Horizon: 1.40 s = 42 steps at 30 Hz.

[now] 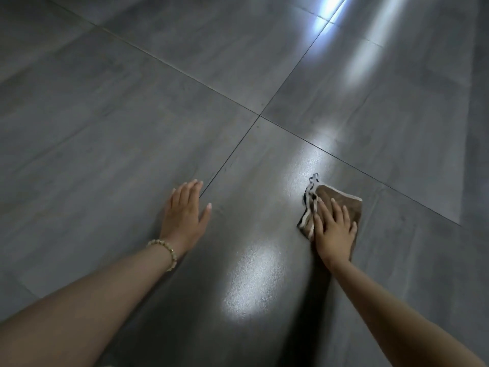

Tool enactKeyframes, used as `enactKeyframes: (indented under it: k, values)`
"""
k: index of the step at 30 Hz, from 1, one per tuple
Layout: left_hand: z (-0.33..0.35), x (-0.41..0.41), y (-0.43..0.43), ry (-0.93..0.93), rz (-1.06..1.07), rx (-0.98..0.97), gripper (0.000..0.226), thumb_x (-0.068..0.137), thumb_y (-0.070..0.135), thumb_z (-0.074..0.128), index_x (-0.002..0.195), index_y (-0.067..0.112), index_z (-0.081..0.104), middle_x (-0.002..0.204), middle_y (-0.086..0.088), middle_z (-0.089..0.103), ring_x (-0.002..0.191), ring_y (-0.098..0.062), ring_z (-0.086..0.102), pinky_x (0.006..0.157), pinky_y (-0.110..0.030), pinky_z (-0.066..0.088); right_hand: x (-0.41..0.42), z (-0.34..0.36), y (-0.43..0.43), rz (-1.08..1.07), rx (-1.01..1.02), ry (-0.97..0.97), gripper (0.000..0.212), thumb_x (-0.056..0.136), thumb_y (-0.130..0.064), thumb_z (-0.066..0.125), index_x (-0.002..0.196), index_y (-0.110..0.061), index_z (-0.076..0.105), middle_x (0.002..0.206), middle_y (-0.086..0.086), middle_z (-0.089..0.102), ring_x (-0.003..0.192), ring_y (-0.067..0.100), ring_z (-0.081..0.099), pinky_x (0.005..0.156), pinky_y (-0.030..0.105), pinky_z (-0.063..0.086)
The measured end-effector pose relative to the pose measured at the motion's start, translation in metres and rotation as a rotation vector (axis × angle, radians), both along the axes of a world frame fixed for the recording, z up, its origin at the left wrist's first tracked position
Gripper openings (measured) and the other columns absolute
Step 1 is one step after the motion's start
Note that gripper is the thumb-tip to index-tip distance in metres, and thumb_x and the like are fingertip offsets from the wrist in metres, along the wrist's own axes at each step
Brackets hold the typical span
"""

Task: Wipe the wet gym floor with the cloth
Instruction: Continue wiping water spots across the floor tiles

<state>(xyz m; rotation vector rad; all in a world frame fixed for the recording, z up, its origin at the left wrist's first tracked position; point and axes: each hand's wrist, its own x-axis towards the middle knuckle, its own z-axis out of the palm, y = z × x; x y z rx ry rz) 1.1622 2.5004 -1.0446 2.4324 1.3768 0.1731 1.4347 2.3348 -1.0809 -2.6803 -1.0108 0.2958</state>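
Note:
A brown cloth (344,201) with a pale trimmed edge lies folded on the grey tiled floor (132,128) at the right. My right hand (334,230) lies flat on top of it, fingers spread, pressing it down. My left hand (185,215), with a beaded bracelet at the wrist, rests palm down on the bare floor to the left, holding nothing, its fingertips near a tile joint. A glossy wet-looking patch (254,274) shines on the tile between my two arms.
Large grey tiles with dark joints meet at a cross (259,115) ahead of my hands. Bright light streaks (328,19) reflect off the floor at the upper right. A darker band (473,128) runs along the right edge.

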Motion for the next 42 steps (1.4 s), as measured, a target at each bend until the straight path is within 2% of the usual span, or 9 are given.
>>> enactKeyframes:
  k: [2, 4, 6, 9, 15, 21, 27, 35, 42]
  values:
    - [-0.002, 0.003, 0.002, 0.008, 0.02, -0.026, 0.077, 0.081, 0.053, 0.01, 0.141, 0.008, 0.028, 0.147, -0.01, 0.031, 0.136, -0.026, 0.025, 0.115, -0.039, 0.011, -0.025, 0.002, 0.017, -0.054, 0.067, -0.046, 0.043, 0.094, -0.04, 0.034, 0.135, -0.036, 0.049, 0.144, 0.001, 0.044, 0.135, 0.025, 0.032, 0.105, 0.043, 0.019]
    - [-0.003, 0.005, 0.005, 0.035, 0.033, -0.047, 0.078, 0.081, 0.053, 0.01, 0.141, 0.008, 0.027, 0.148, -0.01, 0.03, 0.136, -0.027, 0.024, 0.115, -0.039, 0.012, -0.077, 0.001, 0.031, 0.205, 0.126, -0.053, 0.044, 0.083, -0.034, 0.045, 0.125, -0.034, 0.058, 0.127, 0.001, 0.058, 0.117, 0.026, 0.049, 0.09, 0.034, 0.026]
    - [-0.002, 0.003, 0.009, 0.061, 0.041, -0.05, 0.074, 0.083, 0.051, 0.014, 0.142, 0.008, 0.027, 0.148, -0.011, 0.029, 0.137, -0.028, 0.024, 0.114, -0.04, 0.012, -0.133, 0.002, 0.047, 0.457, 0.172, -0.02, 0.042, 0.079, -0.03, 0.051, 0.119, -0.035, 0.061, 0.117, -0.004, 0.062, 0.105, 0.02, 0.051, 0.08, 0.031, 0.03]
    - [0.008, -0.009, 0.029, 0.134, -0.047, -0.011, 0.077, 0.082, 0.053, 0.01, 0.142, 0.009, 0.026, 0.149, -0.01, 0.027, 0.138, -0.026, 0.022, 0.114, -0.038, 0.007, -0.145, 0.01, 0.094, 0.522, 0.212, 0.01, 0.031, 0.085, -0.027, 0.052, 0.112, -0.031, 0.066, 0.106, -0.001, 0.064, 0.095, 0.024, 0.057, 0.076, 0.031, 0.043]
    - [0.062, -0.029, 0.1, 0.084, 0.007, 0.042, 0.067, 0.087, 0.047, 0.022, 0.142, 0.008, 0.027, 0.148, -0.01, 0.029, 0.136, -0.026, 0.022, 0.114, -0.037, 0.006, -0.074, 0.086, 0.174, 0.314, 0.129, 0.084, 0.03, 0.094, -0.028, 0.049, 0.121, -0.029, 0.062, 0.112, 0.006, 0.058, 0.103, 0.03, 0.055, 0.083, 0.032, 0.043]
    - [0.082, -0.041, 0.148, -0.026, 0.128, -0.04, 0.057, 0.096, 0.039, 0.036, 0.143, 0.008, 0.025, 0.149, -0.011, 0.028, 0.137, -0.026, 0.022, 0.114, -0.038, 0.01, -0.063, 0.188, 0.28, 0.368, 0.257, 0.201, 0.031, 0.089, -0.019, 0.051, 0.116, -0.028, 0.063, 0.113, -0.001, 0.066, 0.107, 0.019, 0.06, 0.087, 0.028, 0.046]
    - [0.083, -0.066, 0.181, -0.072, 0.191, -0.09, 0.071, 0.083, 0.047, 0.018, 0.142, 0.009, 0.027, 0.147, -0.009, 0.03, 0.135, -0.027, 0.023, 0.113, -0.038, 0.011, -0.07, 0.26, 0.36, 0.507, 0.258, 0.13, 0.031, 0.091, -0.021, 0.056, 0.121, -0.025, 0.062, 0.114, 0.002, 0.067, 0.108, 0.023, 0.059, 0.091, 0.032, 0.046]
    - [0.046, -0.056, 0.206, -0.097, 0.355, -0.171, 0.084, 0.076, 0.056, 0.005, 0.136, 0.007, 0.038, 0.14, -0.01, 0.041, 0.129, -0.028, 0.035, 0.109, -0.039, 0.022, -0.039, 0.206, 0.399, 0.563, 0.235, 0.208, 0.029, 0.089, -0.028, 0.059, 0.118, -0.028, 0.062, 0.113, 0.0, 0.065, 0.107, 0.022, 0.059, 0.096, 0.042, 0.046]
    - [0.026, -0.053, 0.224, -0.07, 0.635, -0.161, 0.079, 0.078, 0.057, 0.01, 0.14, 0.013, 0.033, 0.14, -0.005, 0.039, 0.127, -0.027, 0.034, 0.109, -0.036, 0.021, -0.033, 0.143, 0.468, 0.748, 0.252, 0.311, 0.03, 0.092, -0.018, 0.058, 0.122, -0.018, 0.061, 0.106, -0.003, 0.056, 0.096, 0.014, 0.054, 0.08, 0.014, 0.032]
